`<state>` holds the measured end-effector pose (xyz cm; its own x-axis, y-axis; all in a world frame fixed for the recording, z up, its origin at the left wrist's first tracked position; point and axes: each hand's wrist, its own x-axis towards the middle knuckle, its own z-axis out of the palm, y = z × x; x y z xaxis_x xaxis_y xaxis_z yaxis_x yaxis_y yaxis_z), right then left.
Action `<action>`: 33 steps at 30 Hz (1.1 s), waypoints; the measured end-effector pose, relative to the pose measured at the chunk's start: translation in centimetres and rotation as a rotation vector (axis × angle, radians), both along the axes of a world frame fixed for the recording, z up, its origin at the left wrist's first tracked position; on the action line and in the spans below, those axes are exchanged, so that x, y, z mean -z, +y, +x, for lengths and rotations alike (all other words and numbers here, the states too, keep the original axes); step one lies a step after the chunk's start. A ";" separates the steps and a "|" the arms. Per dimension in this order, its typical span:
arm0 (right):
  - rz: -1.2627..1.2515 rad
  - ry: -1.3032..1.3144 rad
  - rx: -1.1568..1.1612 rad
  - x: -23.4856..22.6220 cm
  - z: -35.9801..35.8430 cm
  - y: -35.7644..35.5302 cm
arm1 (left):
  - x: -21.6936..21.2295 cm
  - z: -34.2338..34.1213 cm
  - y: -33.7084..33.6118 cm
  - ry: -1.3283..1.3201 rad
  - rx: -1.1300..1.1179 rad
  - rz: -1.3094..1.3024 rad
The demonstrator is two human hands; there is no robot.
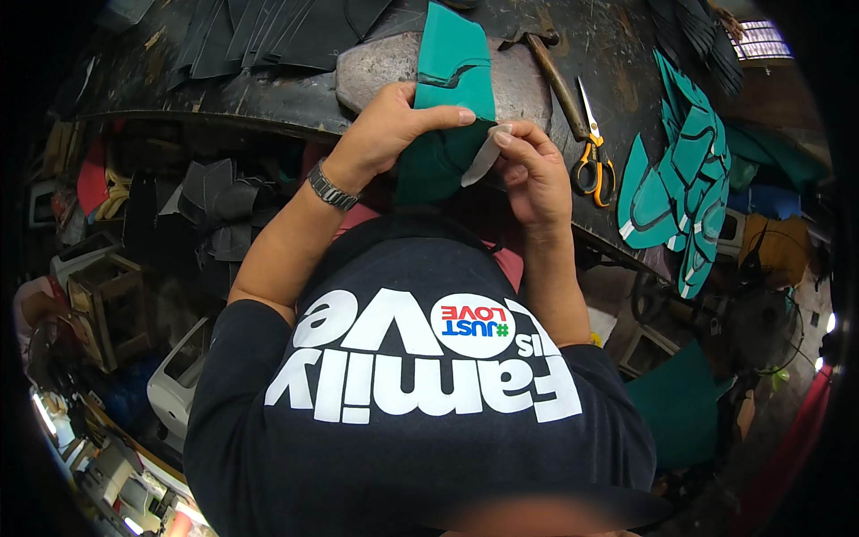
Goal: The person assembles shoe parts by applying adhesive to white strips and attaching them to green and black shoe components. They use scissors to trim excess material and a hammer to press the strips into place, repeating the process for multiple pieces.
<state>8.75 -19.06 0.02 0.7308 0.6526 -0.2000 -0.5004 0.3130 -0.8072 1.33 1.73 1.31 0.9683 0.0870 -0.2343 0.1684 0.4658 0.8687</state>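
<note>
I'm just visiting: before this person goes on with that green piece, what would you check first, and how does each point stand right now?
1. Left hand grips the green piece: ok, thumb across it.
2. Right hand holds the pale strip: ok, pinched at the fingertips.
3. Strip meets the piece's edge: cannot tell, the fingers hide the contact.
4. Piece rests on the grey block: ok, its top lies over it.
5. Scissors away from both hands: ok, lying to the right on the bench.
6. Stack of cut green parts out of the way: ok, at the bench's right edge.
</note>
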 end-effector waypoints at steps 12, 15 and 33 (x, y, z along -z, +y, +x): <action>0.199 0.131 -0.095 0.3 0.3 0.4 | 1.1 -0.7 0.0 -0.185 -0.064 0.073; 0.132 0.007 -0.009 -0.2 -0.8 0.8 | 1.4 -0.3 0.5 -0.161 -0.052 0.211; -0.129 -0.248 -0.050 -0.4 2.9 0.9 | 1.4 0.3 1.2 -0.448 -0.334 1.108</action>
<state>11.67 -18.15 0.47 0.7356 0.6695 -0.1034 -0.2952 0.1794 -0.9384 1.63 2.88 -0.06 0.8363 0.2849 0.4684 -0.2300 -0.5932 0.7715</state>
